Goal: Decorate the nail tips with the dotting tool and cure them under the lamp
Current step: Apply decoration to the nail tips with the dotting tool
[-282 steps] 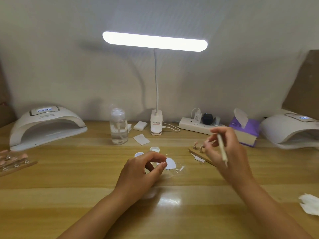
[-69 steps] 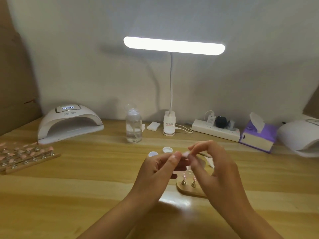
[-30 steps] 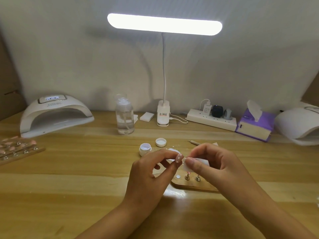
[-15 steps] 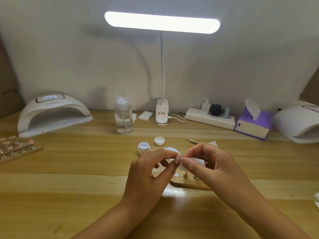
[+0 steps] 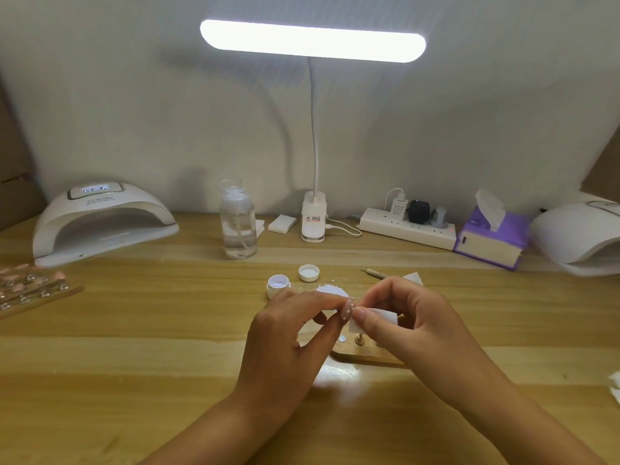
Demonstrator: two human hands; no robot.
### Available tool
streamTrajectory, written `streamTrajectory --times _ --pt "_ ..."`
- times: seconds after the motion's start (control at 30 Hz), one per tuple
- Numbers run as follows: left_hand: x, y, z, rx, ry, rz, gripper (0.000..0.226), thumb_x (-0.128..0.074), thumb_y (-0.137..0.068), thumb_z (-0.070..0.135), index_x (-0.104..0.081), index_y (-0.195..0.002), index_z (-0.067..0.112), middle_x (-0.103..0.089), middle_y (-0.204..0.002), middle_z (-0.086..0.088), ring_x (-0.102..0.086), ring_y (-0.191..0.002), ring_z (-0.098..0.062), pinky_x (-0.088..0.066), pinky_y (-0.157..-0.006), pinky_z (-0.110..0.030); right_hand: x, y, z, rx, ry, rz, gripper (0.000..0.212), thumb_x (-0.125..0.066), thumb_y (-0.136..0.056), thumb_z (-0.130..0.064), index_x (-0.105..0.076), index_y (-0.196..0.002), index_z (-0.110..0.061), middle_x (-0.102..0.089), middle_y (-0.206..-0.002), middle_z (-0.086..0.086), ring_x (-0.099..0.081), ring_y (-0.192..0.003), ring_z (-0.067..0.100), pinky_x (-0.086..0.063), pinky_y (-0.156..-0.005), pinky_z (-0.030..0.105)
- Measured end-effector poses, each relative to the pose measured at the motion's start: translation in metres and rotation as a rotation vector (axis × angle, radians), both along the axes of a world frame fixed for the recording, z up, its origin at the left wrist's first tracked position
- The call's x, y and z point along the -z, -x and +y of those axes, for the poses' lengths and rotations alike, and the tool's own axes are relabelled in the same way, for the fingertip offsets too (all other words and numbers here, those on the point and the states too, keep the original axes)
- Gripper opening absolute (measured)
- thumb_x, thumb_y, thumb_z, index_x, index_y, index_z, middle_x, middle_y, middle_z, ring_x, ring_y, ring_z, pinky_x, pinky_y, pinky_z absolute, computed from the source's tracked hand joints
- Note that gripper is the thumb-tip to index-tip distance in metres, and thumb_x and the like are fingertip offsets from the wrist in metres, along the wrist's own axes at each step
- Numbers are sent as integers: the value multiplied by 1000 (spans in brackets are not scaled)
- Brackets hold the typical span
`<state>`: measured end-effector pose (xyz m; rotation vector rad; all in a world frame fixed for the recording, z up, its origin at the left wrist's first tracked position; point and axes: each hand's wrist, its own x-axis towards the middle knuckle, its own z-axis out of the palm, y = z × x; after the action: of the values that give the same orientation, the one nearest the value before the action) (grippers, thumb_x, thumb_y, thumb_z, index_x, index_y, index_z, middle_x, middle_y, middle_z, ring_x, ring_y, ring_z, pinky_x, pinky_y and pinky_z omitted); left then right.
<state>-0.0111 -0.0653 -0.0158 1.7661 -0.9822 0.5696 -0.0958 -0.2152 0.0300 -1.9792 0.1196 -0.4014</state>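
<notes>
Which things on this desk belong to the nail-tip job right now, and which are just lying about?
Job: left hand pinching the small pale dotted nail tip; right hand pinching the white square wipe; wooden holder board; thin dotting tool; open white pot; white domed curing lamp.
Lying about: clear pump bottle; white power strip; purple tissue box.

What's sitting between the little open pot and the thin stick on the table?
A small round white lid, lying between the pot and the stick. The head view shows it.
</notes>
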Motion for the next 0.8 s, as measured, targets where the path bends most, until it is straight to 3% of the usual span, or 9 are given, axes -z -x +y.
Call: streamTrajectory --times 0.13,0.3,0.53,0.67,0.8 --pt "0 0 0 -3 -7 5 15 -63 -89 33 -74 -98 33 -69 -92 28 -62 -82 -3 -39 -72 -6 0 -1 -1 5 5 -5 5 -73 -86 -24 -70 -83 -21 -72 -81 -5 -56 -57 2 -47 -56 21" --pt "-1 1 0 -3 -4 10 15 -62 -89 34 -75 -97 32 -70 -90 28 -62 -80 -2 -39 -72 -8 0 -1 -2 16 5 -5 5 -72 -85 -24 -70 -84 -20 -72 -81 -6 -61 -60 5 -53 -60 29" --pt "-1 1 -2 10 14 51 12 -63 -89 37 -74 -95 35 -69 -88 26 -62 -78 -4 -40 -70 -8 -4 0 -3 41 -4 -34 6 -73 -83 -23 -69 -84 -17 -73 -79 -8 -66 -58 4 -51 -57 19" --pt "-2 0 -3 10 30 74 13 -61 -88 39 -70 -97 36 -69 -91 29 -62 -78 -4 -41 -69 -8 -2 1 0 11 -9 -2 5 -73 -86 -20 -71 -82 -21 -73 -80 -6 -59 -58 6 -49 -58 23" --pt "-2 0 -3 7 37 79 16 -59 -88 41 -67 -102 37 -69 -94 30 -62 -79 -5 -42 -68 -11 -2 1 0 9 -12 4 3 -73 -85 -23 -71 -83 -23 -74 -83 -7 -65 -67 12 -53 -65 28"
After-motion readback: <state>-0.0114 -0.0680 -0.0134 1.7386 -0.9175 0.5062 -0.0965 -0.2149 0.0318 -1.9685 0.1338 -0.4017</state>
